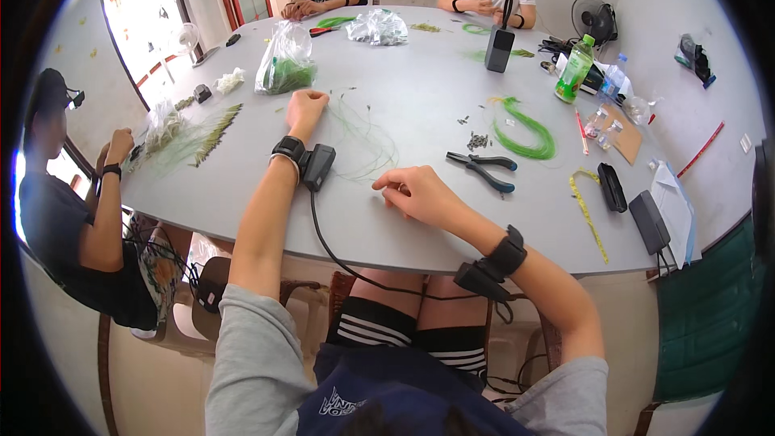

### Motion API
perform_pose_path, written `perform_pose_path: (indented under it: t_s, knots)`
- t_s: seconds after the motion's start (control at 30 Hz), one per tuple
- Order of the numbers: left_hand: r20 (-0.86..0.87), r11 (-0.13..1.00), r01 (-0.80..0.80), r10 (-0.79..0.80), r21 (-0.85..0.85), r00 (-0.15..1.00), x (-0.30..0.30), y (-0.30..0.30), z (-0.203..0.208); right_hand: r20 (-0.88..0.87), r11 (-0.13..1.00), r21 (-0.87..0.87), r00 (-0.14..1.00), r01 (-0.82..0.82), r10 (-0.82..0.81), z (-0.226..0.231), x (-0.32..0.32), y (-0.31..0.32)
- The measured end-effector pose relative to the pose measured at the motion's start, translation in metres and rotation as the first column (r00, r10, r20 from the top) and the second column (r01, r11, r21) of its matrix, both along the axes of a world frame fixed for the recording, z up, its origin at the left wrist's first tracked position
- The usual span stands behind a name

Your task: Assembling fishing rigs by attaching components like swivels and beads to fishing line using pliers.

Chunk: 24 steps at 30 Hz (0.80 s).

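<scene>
My left hand (307, 115) rests on the grey table with its fingers closed. Whatever lies inside them is too small to make out. Thin loose green strands (373, 131) curve over the tabletop from beside it toward my right hand (413, 195). That hand hovers low over the table, fingers bent and drawn together, and anything pinched there cannot be made out. To its right lie pliers (484, 169) with dark handles and a small heap of dark metal bits (478, 140). Beyond those curves a bundle of bright green line (529, 136).
A clear bag of green material (284, 73) stands beyond my left hand. At right are a green bottle (574, 71), a yellow measuring tape (588, 214) and a black case (612, 187). A black device (500, 47) stands farther back. People sit at the left and far side.
</scene>
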State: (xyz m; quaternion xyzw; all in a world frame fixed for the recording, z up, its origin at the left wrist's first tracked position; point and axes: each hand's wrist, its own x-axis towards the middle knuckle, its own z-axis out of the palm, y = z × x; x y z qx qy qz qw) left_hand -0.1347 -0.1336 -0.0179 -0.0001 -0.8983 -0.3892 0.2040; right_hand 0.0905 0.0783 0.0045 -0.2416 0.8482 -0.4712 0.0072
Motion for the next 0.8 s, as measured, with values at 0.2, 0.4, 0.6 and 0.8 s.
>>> perform_pose_path:
  t_s: [0.2, 0.4, 0.6, 0.8]
  knots:
    - [-0.02, 0.999, -0.012, 0.013, 0.034, 1.0, -0.004, -0.004, 0.0, -0.102, 0.979, 0.203, 0.994, -0.021, 0.042, 0.025, 0.007, 0.035]
    - [0.018, 0.991, 0.007, -0.009, 0.132, 1.0, -0.021, -0.01, -0.009, -0.083, 0.941, 0.085, 0.944, 0.327, -0.321, 0.039, -0.04, 0.126]
    - [0.003, 0.946, 0.102, -0.108, 0.309, 0.994, -0.029, -0.019, -0.018, -0.249, 0.82, 0.151, 0.824, 0.552, -0.509, 0.014, -0.054, 0.201]
    - [-0.077, 0.954, 0.201, -0.188, 0.221, 0.979, -0.015, -0.011, -0.005, -0.367, 0.755, 0.173, 0.753, 0.633, -0.547, -0.001, -0.052, 0.219]
